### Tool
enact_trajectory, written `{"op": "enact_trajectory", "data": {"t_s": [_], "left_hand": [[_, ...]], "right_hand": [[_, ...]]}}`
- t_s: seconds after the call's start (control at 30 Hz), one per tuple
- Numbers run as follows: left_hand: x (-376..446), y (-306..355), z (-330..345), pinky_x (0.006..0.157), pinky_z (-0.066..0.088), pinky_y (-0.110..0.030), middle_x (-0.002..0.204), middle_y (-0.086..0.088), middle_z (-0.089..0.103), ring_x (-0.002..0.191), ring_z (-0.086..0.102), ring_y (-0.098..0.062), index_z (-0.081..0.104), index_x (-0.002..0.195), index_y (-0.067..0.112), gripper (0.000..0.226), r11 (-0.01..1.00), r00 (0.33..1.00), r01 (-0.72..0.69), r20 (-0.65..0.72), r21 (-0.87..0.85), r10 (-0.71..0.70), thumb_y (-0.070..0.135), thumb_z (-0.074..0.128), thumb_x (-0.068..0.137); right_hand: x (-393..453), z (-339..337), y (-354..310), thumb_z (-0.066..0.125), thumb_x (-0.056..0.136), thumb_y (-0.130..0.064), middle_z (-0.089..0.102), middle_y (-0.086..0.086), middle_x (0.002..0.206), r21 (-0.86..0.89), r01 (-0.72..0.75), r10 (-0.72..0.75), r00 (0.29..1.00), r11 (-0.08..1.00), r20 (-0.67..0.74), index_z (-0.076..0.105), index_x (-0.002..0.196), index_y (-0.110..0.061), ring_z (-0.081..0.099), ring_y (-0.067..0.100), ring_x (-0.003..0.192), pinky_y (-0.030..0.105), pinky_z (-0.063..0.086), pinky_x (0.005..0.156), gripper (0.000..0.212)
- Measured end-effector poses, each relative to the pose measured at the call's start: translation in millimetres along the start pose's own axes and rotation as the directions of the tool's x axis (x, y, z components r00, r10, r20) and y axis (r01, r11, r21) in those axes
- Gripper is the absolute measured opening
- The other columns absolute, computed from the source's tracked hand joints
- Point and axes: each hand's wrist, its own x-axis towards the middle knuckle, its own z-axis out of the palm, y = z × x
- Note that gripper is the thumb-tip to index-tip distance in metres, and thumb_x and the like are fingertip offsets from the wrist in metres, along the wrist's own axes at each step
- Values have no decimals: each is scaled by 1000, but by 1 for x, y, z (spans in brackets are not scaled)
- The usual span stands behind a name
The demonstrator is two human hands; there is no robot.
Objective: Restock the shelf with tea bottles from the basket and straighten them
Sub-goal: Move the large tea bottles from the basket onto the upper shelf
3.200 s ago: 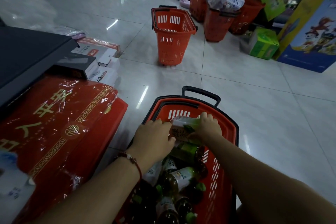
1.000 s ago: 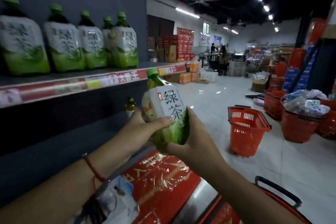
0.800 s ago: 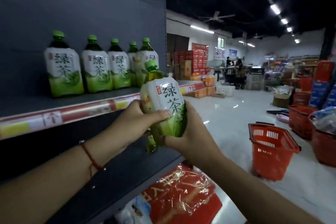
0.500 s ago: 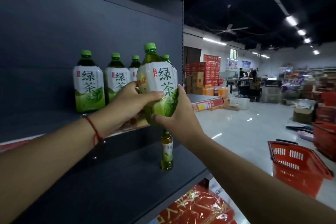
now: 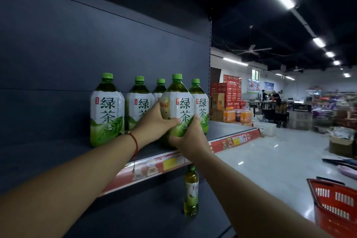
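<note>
A large green tea bottle [image 5: 178, 102] with a green cap and white label stands upright at the front of the dark shelf [image 5: 222, 130]. My left hand [image 5: 156, 121] grips its left side and my right hand [image 5: 188, 135] grips its lower right side. Behind and beside it stand several matching bottles: one at the left [image 5: 107, 110], one partly hidden by my left hand [image 5: 139, 100], one at the back [image 5: 160, 88] and one at the right [image 5: 200, 100]. A red basket [image 5: 336, 203] sits on the floor at the lower right.
A small tea bottle [image 5: 191, 191] stands alone on the lower shelf. The shelf's red price strip [image 5: 233, 140] runs along its front edge. Stacked red cartons [image 5: 226, 92] and people at a counter fill the far end of the tiled floor.
Both hands have lifted the bottle from the basket on the floor up to the shelf, and it now stands on the shelf in front of the row. My view has risen with it.
</note>
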Motion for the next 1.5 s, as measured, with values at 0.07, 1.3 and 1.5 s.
{"op": "enact_trajectory", "data": {"t_s": [0.07,1.3,1.5], "left_hand": [[13,-6,3,94,48,-33,116,13,63,107,59,-10,51,125,30,60,998,1000,12,10,54,-13,45,75,72],[-170,25,106,118,9,-38,158,6,20,146,17,-17,25,149,35,66,727,905,-394,376,562,199,62,33,90],[-258,25,214,118,17,-43,157,1,23,144,22,-21,27,147,37,68,764,795,-472,586,440,154,66,36,87]], "right_hand": [[9,6,1,70,41,-53,56,5,128,-5,-33,33,999,999,-17,25,137,-22,61,24,112,46,54,95,110],[-180,-152,90,46,96,-58,9,0,166,-746,162,55,965,646,257,13,157,-31,2,26,153,39,8,122,74],[-275,-198,187,47,96,-58,15,2,165,-798,-56,353,914,600,201,14,158,-24,4,29,153,42,7,123,78]]}}
